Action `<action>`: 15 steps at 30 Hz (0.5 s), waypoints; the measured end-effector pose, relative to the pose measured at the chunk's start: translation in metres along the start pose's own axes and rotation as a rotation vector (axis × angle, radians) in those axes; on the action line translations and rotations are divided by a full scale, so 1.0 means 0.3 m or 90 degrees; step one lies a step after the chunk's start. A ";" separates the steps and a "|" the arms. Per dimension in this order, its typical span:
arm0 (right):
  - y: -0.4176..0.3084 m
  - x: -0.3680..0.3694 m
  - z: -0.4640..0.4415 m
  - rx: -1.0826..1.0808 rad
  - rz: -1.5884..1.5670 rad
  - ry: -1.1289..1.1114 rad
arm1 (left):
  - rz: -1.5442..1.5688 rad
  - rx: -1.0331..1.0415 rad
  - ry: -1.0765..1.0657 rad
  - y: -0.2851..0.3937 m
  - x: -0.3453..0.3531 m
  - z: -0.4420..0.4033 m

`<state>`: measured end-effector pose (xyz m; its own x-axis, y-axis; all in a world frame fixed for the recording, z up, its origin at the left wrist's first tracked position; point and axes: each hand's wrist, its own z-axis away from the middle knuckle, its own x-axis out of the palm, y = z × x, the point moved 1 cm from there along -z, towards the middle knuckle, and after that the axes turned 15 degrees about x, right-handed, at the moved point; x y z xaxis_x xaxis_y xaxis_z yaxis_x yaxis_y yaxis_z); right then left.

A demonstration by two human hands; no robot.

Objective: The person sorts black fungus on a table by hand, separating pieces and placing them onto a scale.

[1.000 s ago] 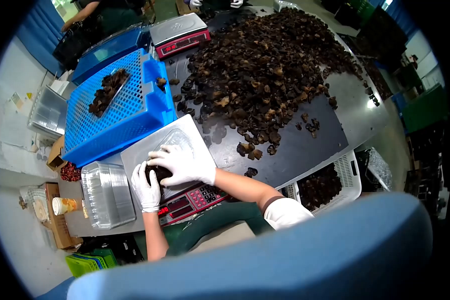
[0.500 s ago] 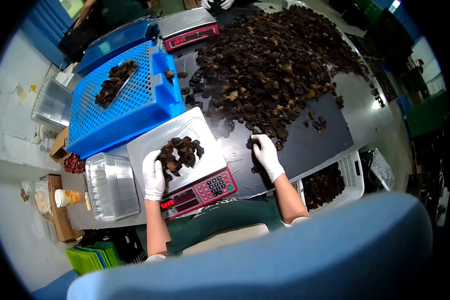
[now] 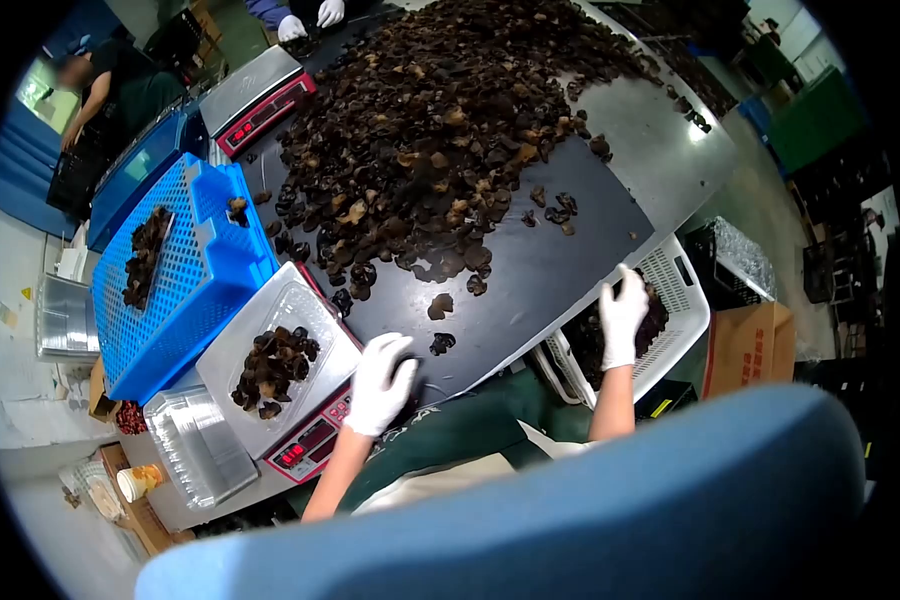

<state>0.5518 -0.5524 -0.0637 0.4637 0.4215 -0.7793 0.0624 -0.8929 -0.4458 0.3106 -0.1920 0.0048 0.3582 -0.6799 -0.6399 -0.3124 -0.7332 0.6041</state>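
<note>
Fingers parted on both hands: right hand (image 3: 623,318) over the white basket (image 3: 692,340); left hand (image 3: 377,386) beside the scale (image 3: 342,362); dark pieces (image 3: 273,372) lie in 1 clear tray (image 3: 296,302) on it.

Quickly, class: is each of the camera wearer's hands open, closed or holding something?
Left white-gloved hand: thumb and fingers parted; whether it holds anything cannot be told.
Right white-gloved hand: open at the white plastic basket, nothing visibly held.

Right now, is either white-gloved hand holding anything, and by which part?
No held thing shows in the left hand or right hand; with palms hidden, I cannot be certain.
</note>
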 end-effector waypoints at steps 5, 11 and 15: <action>-0.332 0.218 0.155 -0.147 -0.211 -0.301 | -0.059 -0.016 -0.214 -0.109 0.330 0.002; -0.610 0.387 0.324 -0.343 -0.214 -0.424 | -0.133 0.020 -0.207 -0.168 0.415 0.077; -0.748 0.448 0.353 -0.428 -0.247 -0.381 | 0.018 -0.056 -0.154 -0.134 0.383 0.100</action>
<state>0.5065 -0.2786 -0.1149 -0.2084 0.5494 -0.8092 0.6921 -0.5017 -0.5189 0.3379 -0.2413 -0.1072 0.1258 -0.6916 -0.7112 -0.2374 -0.7171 0.6553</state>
